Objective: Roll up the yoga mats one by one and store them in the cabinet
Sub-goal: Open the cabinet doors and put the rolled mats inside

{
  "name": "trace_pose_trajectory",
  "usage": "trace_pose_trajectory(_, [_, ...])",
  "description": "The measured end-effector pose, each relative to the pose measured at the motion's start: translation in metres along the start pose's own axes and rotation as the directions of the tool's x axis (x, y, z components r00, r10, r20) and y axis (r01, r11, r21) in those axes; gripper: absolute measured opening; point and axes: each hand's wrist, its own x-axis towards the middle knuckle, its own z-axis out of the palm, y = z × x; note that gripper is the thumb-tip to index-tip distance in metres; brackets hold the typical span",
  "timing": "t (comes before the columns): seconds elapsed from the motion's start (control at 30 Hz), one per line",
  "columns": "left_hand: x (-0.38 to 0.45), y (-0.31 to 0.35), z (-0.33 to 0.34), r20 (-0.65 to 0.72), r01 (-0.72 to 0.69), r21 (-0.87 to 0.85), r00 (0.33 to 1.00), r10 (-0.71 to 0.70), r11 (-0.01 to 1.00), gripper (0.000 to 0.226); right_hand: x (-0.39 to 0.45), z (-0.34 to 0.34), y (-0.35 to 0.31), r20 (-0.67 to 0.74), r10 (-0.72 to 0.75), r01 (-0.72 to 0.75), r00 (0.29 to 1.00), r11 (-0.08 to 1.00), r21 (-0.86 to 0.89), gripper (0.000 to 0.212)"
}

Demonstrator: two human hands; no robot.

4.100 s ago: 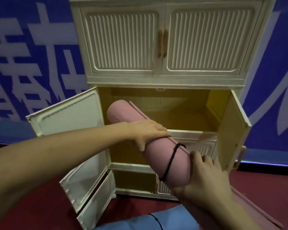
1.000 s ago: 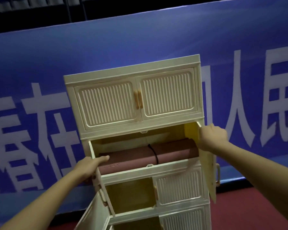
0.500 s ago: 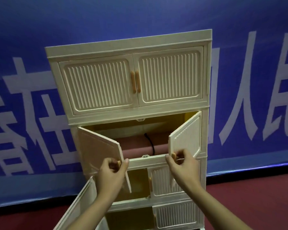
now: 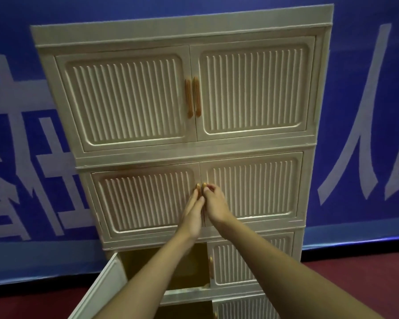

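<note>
Two light plastic doors of the cabinet (image 4: 251, 189) meet under my hands: left grip (image 4: 192, 211) rests flat-fingered on its handle, right grip (image 4: 214, 203) pinches the other handle. No mat shows.

Behind the furniture we see a blue banner (image 4: 366, 93) covering the whole background. It carries large white characters (image 4: 25, 139) on its left portion and further white strokes (image 4: 364, 125) on its right portion; all are cut off by the frame edges, so we cannot read them. A brighter blue band (image 4: 355, 241) runs along the banner's lower edge. Below the banner we see a dark red floor (image 4: 366, 279) at lower right and again at lower left.
</note>
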Motion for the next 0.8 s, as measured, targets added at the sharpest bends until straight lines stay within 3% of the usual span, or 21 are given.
trace_pose_trajectory(0.13, [0.003,-0.016,0.005,-0.024,-0.026,-0.064,0.999,0.024,0.998,0.05,0.009,-0.005,0.021,-0.015,0.023,-0.023,1.0,1.0,0.017,0.038])
trace_pose_trajectory(0.23, [-0.013,-0.061,0.006,-0.395,-0.034,-0.06,0.919,0.007,0.998,0.023,-0.03,-0.014,0.059,-0.093,0.097,-0.099,0.991,0.995,-0.018,0.034])
trace_pose_trajectory(0.3, [-0.019,-0.1,0.005,-0.504,0.143,-0.05,0.851,-0.148,0.989,0.017,-0.068,-0.029,0.11,-0.153,0.232,-0.241,0.961,0.969,-0.044,0.027])
trace_pose_trajectory(0.4, [-0.011,-0.155,0.001,-0.361,0.378,0.048,0.869,-0.337,0.925,0.039,-0.123,-0.068,0.192,-0.119,0.478,-0.492,0.87,0.853,-0.175,0.027])
trace_pose_trajectory(0.5, [0.008,-0.183,0.004,-0.183,0.399,0.231,0.914,-0.363,0.887,0.064,-0.164,-0.101,0.262,-0.183,0.627,-0.653,0.757,0.72,-0.233,0.021])
trace_pose_trajectory(0.57, [0.02,-0.195,0.011,-0.094,0.423,0.327,0.904,-0.417,0.845,0.08,-0.187,-0.117,0.3,-0.244,0.663,-0.706,0.708,0.649,-0.284,0.026])
trace_pose_trajectory(0.7, [0.03,-0.211,0.027,-0.156,0.443,0.316,0.897,-0.414,0.839,0.075,-0.203,-0.132,0.326,-0.17,0.762,-0.723,0.624,0.482,-0.495,0.027])
trace_pose_trajectory(0.8, [0.028,-0.228,0.034,-0.229,0.453,0.314,0.889,-0.397,0.834,0.059,-0.189,-0.128,0.33,-0.199,0.712,-0.707,0.674,0.541,-0.456,0.025])
